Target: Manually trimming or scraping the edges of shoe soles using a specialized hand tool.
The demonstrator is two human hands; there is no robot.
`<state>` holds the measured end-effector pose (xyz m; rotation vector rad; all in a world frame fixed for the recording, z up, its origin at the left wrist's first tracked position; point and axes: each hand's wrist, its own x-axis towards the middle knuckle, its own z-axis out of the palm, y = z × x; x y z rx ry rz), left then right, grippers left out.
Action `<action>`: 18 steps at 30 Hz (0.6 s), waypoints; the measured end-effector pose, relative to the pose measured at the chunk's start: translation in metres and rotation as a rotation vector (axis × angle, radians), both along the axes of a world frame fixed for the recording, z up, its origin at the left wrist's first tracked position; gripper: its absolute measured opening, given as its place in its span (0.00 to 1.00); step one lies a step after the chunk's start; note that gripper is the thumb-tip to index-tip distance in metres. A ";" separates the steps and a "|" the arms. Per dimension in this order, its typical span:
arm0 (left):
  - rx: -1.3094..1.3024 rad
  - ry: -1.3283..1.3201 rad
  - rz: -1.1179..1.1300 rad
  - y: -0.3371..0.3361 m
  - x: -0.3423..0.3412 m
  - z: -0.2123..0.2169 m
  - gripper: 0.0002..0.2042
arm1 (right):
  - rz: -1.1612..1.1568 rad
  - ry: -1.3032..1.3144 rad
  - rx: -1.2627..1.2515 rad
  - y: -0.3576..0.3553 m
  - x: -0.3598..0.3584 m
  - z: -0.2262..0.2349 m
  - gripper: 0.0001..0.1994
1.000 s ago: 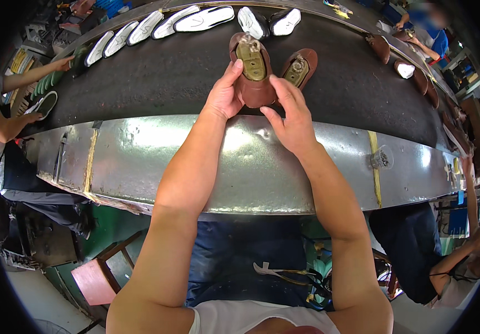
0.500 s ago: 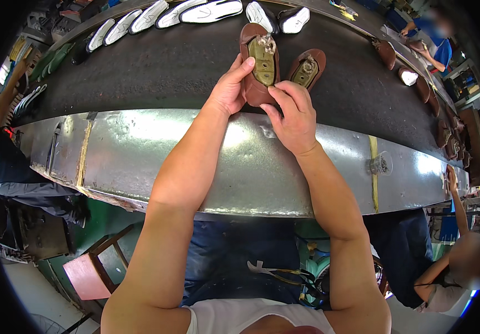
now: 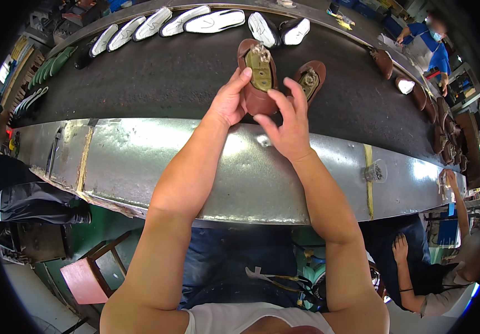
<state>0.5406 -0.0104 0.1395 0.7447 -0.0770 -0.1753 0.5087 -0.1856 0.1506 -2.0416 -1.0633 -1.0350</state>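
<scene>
My left hand (image 3: 232, 99) grips the left side of a brown shoe (image 3: 260, 104), its thumb lying along the opening. Inside the shoe sits an olive-green shoe last (image 3: 261, 79) with holes in its top and a ragged greyish bit at the far end. On the shoe's right edge rests my right hand (image 3: 291, 118), fingers spread and the index fingertip touching near the rim. A second brown shoe (image 3: 318, 72), also with a last in it, lies just beyond my right fingers on the dark belt.
A dark belt (image 3: 156, 83) runs behind the metal bench edge (image 3: 251, 183). White-soled shoes (image 3: 215, 21) line its far side; brown shoes (image 3: 439, 133) stand at right. A clear cup (image 3: 377, 170) sits on the metal. A hammer (image 3: 273, 275) is at my lap. Co-workers are at both sides.
My right hand's fingers have spread apart and shifted slightly on the shoe. The view has tilted, so the bench and shoes sit lower. The co-worker at lower right now shows a hand.
</scene>
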 end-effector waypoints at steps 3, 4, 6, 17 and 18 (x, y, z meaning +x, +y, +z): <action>0.076 -0.170 0.048 -0.022 -0.016 0.018 0.33 | 0.076 0.314 0.169 0.006 -0.010 0.004 0.45; 0.078 -0.188 0.040 -0.025 -0.024 0.025 0.33 | 0.071 0.296 0.173 0.000 -0.015 0.009 0.45; 0.374 -0.054 0.114 -0.026 -0.045 0.045 0.34 | 0.194 0.504 0.387 -0.007 -0.032 0.024 0.42; 1.570 -1.093 0.433 -0.011 -0.265 0.162 0.47 | 0.768 1.389 0.548 -0.047 -0.188 0.142 0.30; 1.412 -0.966 0.312 -0.001 -0.282 0.153 0.46 | 0.788 1.396 0.552 -0.048 -0.203 0.135 0.30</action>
